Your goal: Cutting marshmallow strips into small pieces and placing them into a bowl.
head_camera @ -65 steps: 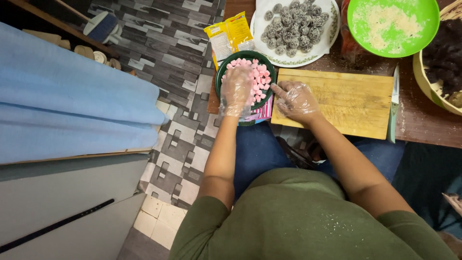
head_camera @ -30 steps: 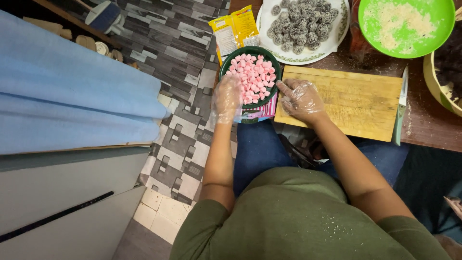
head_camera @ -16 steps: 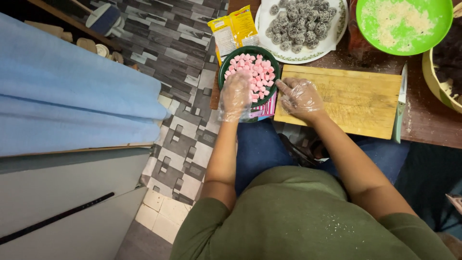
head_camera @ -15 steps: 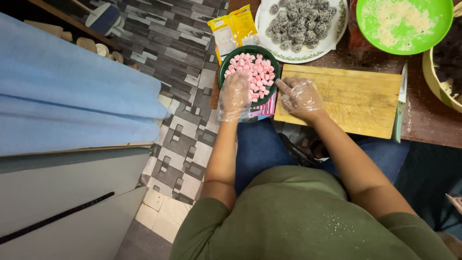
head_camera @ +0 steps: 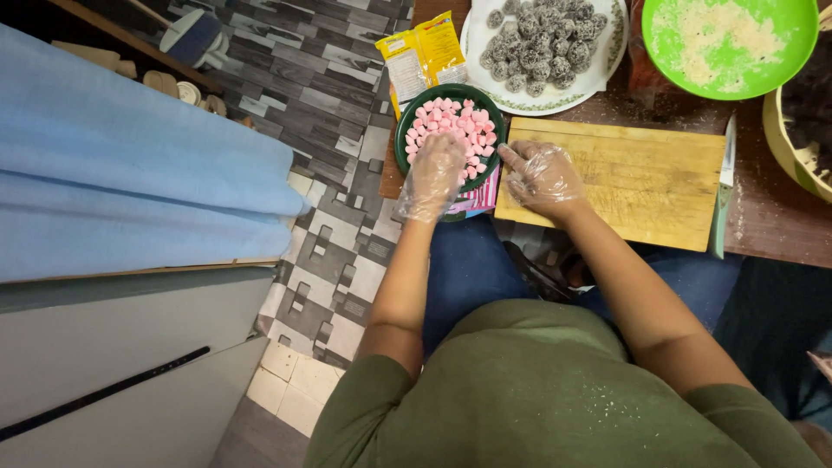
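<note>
The dark green round bowl of small pink sweets [head_camera: 451, 130] sits at the near left corner of the dark wooden table [head_camera: 763, 217], partly on a pink striped packet [head_camera: 475, 198] and just beside the pale wooden cutting board [head_camera: 624, 178]. Your left hand [head_camera: 433, 173], in a clear plastic glove, lies over the near side of that bowl with its fingers curled down among the sweets; whether they have pinched one you cannot tell from here. Your right hand [head_camera: 542, 173], gloved too, rests on the left end of the board, fingers loosely bent and holding nothing that shows.

The bowl stands close to the table edge, above your lap. Press down on its near rim and it could tip, because the packet under it gives an uneven seat; the sweets would roll to the floor. Loose gloves may also let a small piece slip.

Farther back lie a yellow foil packet [head_camera: 425, 56], a white plate of crumb-coated dark balls [head_camera: 542, 39] and a bright green bowl of pale crumbs [head_camera: 728, 43]. A green-handled knife [head_camera: 721, 195] lies along the board's right edge. To your left are grey patterned floor tiles [head_camera: 329, 251] and a blue cloth-covered surface [head_camera: 130, 191].
</note>
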